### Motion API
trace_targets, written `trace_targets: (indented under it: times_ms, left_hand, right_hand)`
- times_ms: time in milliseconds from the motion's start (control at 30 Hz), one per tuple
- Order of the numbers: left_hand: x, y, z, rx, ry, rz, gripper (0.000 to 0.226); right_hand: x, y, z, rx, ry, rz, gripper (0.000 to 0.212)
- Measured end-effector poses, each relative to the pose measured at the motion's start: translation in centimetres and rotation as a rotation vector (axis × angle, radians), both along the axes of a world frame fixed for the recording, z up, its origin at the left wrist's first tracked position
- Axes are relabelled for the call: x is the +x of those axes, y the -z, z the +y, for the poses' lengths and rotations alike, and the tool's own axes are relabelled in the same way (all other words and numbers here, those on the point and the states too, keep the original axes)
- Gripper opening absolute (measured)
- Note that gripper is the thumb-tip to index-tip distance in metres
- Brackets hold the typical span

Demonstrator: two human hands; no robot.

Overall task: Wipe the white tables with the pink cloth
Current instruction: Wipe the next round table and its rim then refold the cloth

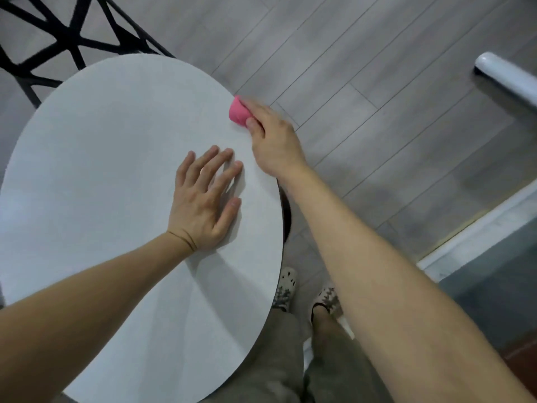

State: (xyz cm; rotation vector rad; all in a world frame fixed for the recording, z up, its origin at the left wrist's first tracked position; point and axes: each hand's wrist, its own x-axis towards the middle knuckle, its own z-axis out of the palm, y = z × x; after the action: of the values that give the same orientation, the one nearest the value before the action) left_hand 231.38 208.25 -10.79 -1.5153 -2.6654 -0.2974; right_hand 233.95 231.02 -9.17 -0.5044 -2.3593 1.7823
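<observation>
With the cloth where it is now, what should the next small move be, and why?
Probably draw the right hand, gripping the pink cloth, inward across the white table: the cloth sits bunched at the table's rim, nearly all the top lies to its left, and the left hand rests flat there.

Grey plank floor in soft, even light.
Pale grey wood-look floorboards [377, 68] run diagonally across the view. At 11 o'clock is a black frame of crossed triangular bars [72, 33], at 2 o'clock a white rounded bar [505, 80], and at 4 o'clock a white strip [470, 237] edging a darker grey-green surface [499, 274].
</observation>
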Motion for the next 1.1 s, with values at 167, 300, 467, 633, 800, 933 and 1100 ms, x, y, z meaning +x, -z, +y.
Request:
trace_targets:
  times_ms: [167,300,467,633,800,933,1100]
  left_hand:
    - [0.4,-0.2,0.0,0.014,-0.006,-0.032,0.064]
    - [0.6,-0.1,0.2,-0.001,-0.016,-0.047,0.068]
    - [0.9,-0.5,-0.5,-0.008,-0.015,-0.078,0.071]
    - [-3.4,-2.0,-0.5,0.029,-0.054,-0.073,0.059]
    - [-14.3,-2.1,0.5,0.077,-0.911,0.065,0.054]
    - [-18.3,-1.0,0.3,0.025,-1.163,-0.008,0.061]
    - [-18.0,-0.1,1.0,0.059,-1.191,0.104,0.053]
  right_hand:
    - [2.9,-1.4,-0.9,-0.021,0.037,-0.019,0.046]
    - [8.2,-1.5,-1.9,-0.054,0.071,-0.023,0.047]
    - [-4.5,-1.3,1.0,-0.041,-0.153,-0.04,0.046]
    - [-7.8,-1.6,2.0,-0.034,-0.291,-0.046,0.049]
    - [-1.5,-2.4,1.1,-0.101,-0.226,-0.072,0.051]
    - [-10.2,-2.2,1.0,-0.078,-0.332,-0.096,0.05]
    - [-23.0,-1.8,-0.8,-0.024,-0.548,-0.085,0.048]
